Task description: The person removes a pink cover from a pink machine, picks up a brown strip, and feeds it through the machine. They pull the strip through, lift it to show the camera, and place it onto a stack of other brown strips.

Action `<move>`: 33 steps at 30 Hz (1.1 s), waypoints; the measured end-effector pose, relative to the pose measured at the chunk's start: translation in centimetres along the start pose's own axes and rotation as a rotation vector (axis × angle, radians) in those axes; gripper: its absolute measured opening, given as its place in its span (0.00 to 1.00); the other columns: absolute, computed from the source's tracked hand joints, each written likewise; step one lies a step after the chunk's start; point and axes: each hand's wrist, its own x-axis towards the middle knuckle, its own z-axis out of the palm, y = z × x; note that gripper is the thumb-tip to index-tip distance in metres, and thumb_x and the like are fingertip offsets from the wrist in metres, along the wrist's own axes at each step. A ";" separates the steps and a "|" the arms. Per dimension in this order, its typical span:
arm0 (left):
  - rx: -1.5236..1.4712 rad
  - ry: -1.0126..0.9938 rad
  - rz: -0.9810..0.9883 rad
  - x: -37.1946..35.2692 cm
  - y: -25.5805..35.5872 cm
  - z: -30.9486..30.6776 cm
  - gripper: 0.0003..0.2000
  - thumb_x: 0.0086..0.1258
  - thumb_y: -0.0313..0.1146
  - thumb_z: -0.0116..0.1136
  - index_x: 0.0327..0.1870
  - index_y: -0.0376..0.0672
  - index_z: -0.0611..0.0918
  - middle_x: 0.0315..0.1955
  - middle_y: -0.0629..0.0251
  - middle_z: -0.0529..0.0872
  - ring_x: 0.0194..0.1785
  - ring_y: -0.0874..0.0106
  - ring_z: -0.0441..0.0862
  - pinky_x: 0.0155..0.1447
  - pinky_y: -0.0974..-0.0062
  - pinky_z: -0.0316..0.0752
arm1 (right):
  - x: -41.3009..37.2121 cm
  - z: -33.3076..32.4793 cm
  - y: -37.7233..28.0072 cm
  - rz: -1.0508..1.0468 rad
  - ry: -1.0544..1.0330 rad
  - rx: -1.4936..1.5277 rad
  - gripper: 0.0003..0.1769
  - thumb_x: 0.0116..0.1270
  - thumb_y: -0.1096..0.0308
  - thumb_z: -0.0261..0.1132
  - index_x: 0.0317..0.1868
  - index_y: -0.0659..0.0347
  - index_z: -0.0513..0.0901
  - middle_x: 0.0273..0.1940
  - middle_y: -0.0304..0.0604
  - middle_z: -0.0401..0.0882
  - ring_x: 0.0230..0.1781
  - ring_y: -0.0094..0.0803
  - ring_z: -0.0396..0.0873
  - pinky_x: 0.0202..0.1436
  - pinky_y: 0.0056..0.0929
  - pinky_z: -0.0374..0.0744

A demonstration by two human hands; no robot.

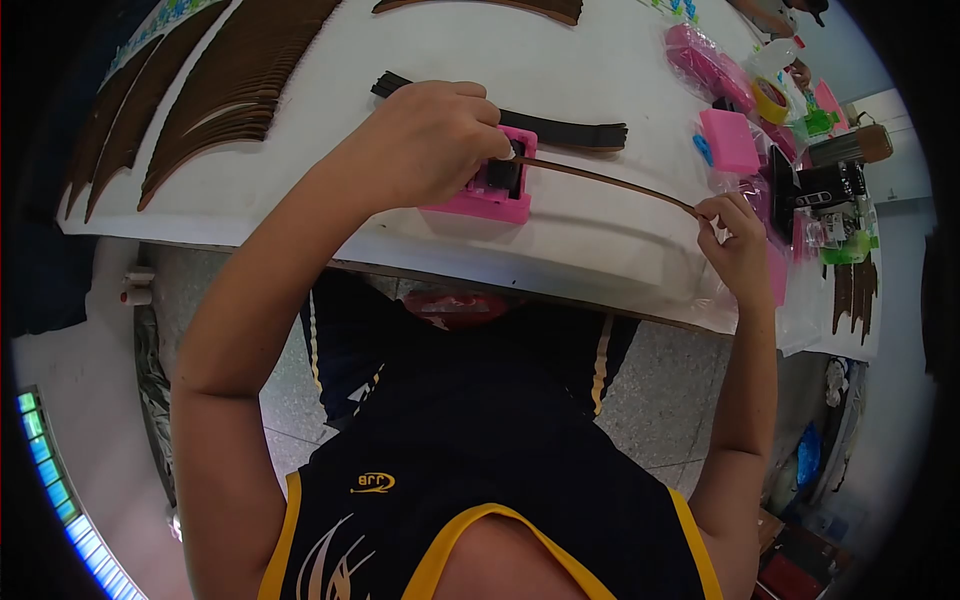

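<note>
A thin brown strip (610, 179) is stretched between my two hands above the white table. My left hand (440, 140) is closed at the strip's left end, over a pink box (510, 205) with a dark part inside. At the right end, my right hand (735, 235) pinches the strip between thumb and fingers. Behind the pink box lies a stack of dark strips (575, 133), partly hidden by my left hand. My left fingertips are close to something small and white, too small to name.
Fanned brown strips (235, 85) lie at the left of the white table (330, 200). On the right are a pink block (730, 141), yellow tape (770, 100), a brush (850, 146), a dark phone-like object and plastic bags. Part of another person shows at the top right.
</note>
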 end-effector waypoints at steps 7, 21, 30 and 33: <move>-0.094 0.057 -0.033 0.2 0.1 1.0 0.07 0.57 0.22 0.70 0.35 0.45 0.93 0.28 0.68 0.88 0.40 0.65 0.85 0.45 0.65 0.84 | 0.9 -2.1 -0.1 -0.055 0.069 -0.045 0.13 0.58 0.84 0.68 0.43 0.65 0.86 0.39 0.43 0.83 0.38 0.35 0.82 0.43 0.30 0.80; -0.335 0.172 -0.161 2.8 1.9 3.5 0.09 0.63 0.23 0.69 0.43 0.44 0.88 0.27 0.69 0.89 0.38 0.67 0.83 0.43 0.67 0.81 | 8.8 -12.0 -2.9 -0.328 0.311 -0.302 0.12 0.68 0.82 0.67 0.51 0.66 0.86 0.46 0.40 0.84 0.47 0.28 0.80 0.52 0.24 0.77; -1.455 -0.050 -0.476 2.5 -0.9 -1.4 0.06 0.73 0.22 0.67 0.48 0.41 0.85 0.38 0.70 0.90 0.43 0.80 0.84 0.49 0.77 0.80 | 9.9 -11.7 1.5 0.014 0.087 0.185 0.08 0.70 0.82 0.61 0.45 0.62 0.80 0.43 0.31 0.74 0.42 0.18 0.71 0.51 0.17 0.70; -1.775 -0.024 -0.421 1.8 -2.5 -1.3 0.07 0.72 0.21 0.65 0.47 0.41 0.85 0.39 0.70 0.89 0.43 0.80 0.84 0.49 0.79 0.78 | 9.0 -9.3 2.5 0.148 -0.098 0.500 0.07 0.67 0.83 0.58 0.40 0.62 0.77 0.40 0.30 0.71 0.42 0.18 0.70 0.52 0.19 0.71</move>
